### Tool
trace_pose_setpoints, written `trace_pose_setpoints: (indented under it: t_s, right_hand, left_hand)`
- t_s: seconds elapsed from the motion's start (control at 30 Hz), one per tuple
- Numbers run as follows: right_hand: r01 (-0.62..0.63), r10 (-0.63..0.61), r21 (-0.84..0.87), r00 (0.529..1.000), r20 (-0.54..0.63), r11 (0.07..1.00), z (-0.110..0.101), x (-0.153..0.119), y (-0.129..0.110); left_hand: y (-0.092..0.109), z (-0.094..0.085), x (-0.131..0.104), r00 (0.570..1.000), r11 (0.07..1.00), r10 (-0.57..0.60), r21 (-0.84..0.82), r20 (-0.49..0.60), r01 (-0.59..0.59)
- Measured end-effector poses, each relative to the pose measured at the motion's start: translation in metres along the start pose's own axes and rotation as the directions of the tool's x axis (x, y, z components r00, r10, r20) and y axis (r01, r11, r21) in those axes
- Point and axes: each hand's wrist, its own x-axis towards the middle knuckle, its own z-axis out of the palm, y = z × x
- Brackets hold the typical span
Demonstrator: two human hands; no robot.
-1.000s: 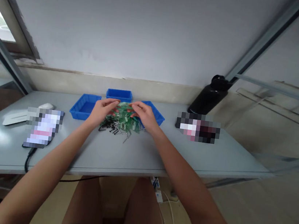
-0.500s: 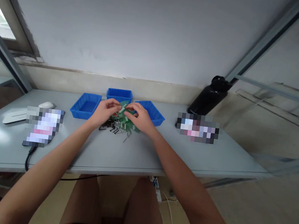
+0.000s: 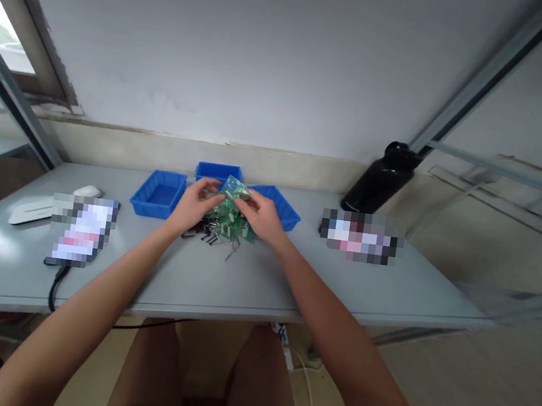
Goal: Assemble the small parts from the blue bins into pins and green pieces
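The green pieces look like thin, shiny, see-through plastic, the slim pins like metal. Blue trays: smooth plastic. The bench is smooth and glossy, the wall matt.

Dial centred on parts pile, on table. Left bin: 10 o'clock. Rear bin: 12 o'clock. Right bin: 2 o'clock. Bottle: 2 o'clock, farther out, behind masked item at 3 o'clock. Phone: 9 o'clock, cable from its near end. Wall behind all, 12 o'clock.
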Motion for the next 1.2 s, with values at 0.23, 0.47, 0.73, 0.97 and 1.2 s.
trace_pose_setpoints:
  t_s: [0.23,0.47,0.73,0.97,1.2]
  right_hand:
    - [-0.033,0.034,0.133,0.999,-0.009,0.991,-0.001,0.001,-0.003]
    - [-0.032,0.035,0.093,0.999,-0.030,0.995,-0.004,0.002,-0.006]
    - [-0.057,0.051,0.169,0.998,0.043,0.984,-0.004,0.001,-0.010]
    - [0.030,-0.031,-0.015,0.994,-0.108,0.999,-0.004,0.003,-0.007]
    - [0.041,-0.055,-0.078,0.982,-0.183,0.996,0.002,0.001,-0.004]
  left_hand:
    - [0.005,-0.003,-0.001,0.994,0.997,0.021,-0.070,0.110,-0.013]
    - [0.009,-0.004,-0.003,0.992,1.000,0.013,0.007,0.126,-0.014]
    - [0.007,-0.005,-0.002,0.997,0.999,0.051,0.005,0.059,-0.051]
    - [0.001,-0.004,0.000,0.999,0.999,0.049,-0.003,0.008,-0.049]
    - [0.004,0.000,-0.003,0.999,0.999,0.046,-0.015,-0.022,-0.046]
